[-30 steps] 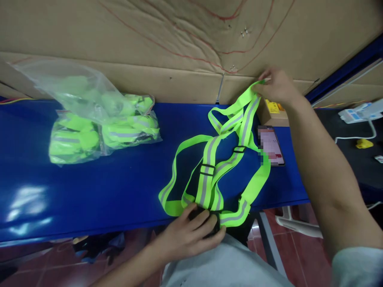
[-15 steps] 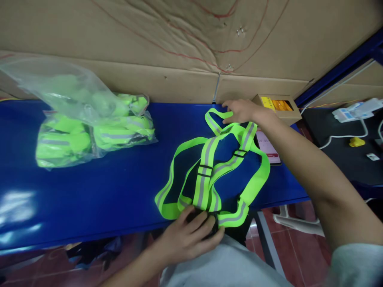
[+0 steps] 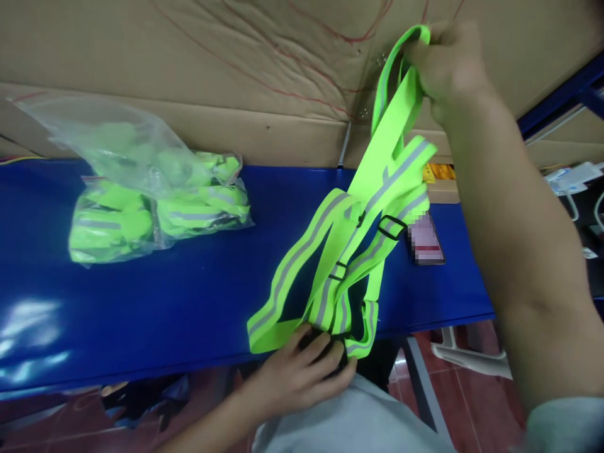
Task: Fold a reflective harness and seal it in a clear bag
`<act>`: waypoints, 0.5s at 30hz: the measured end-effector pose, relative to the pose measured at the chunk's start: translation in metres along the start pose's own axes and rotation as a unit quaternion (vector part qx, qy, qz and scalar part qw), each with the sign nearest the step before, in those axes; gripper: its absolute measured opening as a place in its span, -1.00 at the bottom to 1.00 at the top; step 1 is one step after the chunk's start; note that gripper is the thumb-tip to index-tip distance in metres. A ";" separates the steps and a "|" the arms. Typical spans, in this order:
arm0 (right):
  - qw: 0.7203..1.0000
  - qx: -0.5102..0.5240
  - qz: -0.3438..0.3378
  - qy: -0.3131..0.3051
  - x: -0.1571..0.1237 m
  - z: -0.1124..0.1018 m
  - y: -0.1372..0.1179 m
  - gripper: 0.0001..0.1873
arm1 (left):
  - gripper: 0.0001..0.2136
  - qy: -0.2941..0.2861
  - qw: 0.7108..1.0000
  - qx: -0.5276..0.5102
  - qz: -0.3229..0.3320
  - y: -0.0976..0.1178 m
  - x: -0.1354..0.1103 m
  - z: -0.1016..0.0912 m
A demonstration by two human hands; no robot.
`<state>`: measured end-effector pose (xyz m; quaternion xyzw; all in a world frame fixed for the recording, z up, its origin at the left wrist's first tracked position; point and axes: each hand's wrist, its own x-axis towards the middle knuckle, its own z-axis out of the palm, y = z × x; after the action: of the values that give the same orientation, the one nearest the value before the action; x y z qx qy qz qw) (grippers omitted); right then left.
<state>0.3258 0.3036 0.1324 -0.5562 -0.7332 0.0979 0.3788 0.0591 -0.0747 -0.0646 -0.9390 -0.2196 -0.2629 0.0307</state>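
Observation:
A neon-green reflective harness [image 3: 289, 270] with grey stripes and black slide buckles stretches from the table's front edge up to the right. Its lower end, at a black part, is gripped by my left hand [image 3: 306, 371], fingers curled over it. Raised in front of the cardboard wall, my right hand [image 3: 446, 60] is closed round the looped straps at the harness's other end. The straps between the two hands hang partly lifted and folded together. What the black part under my left fingers is, I cannot make out fully.
Clear plastic bags [image 3: 160, 204] of folded green straps lie on the left of the blue table [image 3: 198, 302]. A phone [image 3: 427, 242] lies under my right forearm. Behind it stands a small cardboard box [image 3: 443, 189] with orange contents. The cardboard wall [image 3: 302, 138] closes off the back.
My right hand has closed on the far straps and lifted them up and to the right, drawing the harness narrower and off the table. My left hand stays at the lower end.

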 end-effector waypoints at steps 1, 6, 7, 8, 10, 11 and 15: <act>1.000 0.007 0.020 0.013 0.004 -0.003 0.000 -0.72 | -0.72 -0.001 1.000 0.000 0.001 0.000 0.000 0.000; 0.998 -0.039 0.039 -0.009 -0.016 -0.002 -0.008 -0.80 | -0.72 0.014 1.000 -0.001 0.003 -0.001 0.000 0.000; 0.998 -0.052 0.018 -0.043 -0.025 0.003 -0.009 -0.78 | -0.72 0.019 1.000 -0.002 0.002 -0.001 0.001 0.001; 0.996 -0.058 -0.003 -0.072 -0.036 0.008 -0.009 -0.75 | -0.73 0.023 1.000 -0.002 0.001 0.000 0.001 0.001; 0.990 -0.062 -0.039 -0.119 -0.053 0.022 -0.008 -0.68 | -0.75 0.029 1.000 0.000 -0.001 0.000 0.000 0.002; 0.987 -0.065 -0.056 -0.135 -0.060 0.029 -0.007 -0.65 | -0.76 0.031 1.000 0.002 -0.002 0.001 0.000 0.003; 0.977 -0.070 -0.117 -0.165 -0.067 0.052 -0.009 -0.55 | -0.76 0.030 1.000 0.004 -0.001 0.001 0.000 0.003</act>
<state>0.2911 0.2554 0.0718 -0.4685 -0.8504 0.0915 0.2214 0.0610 -0.0756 -0.0673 -0.9303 -0.2205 -0.2903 0.0404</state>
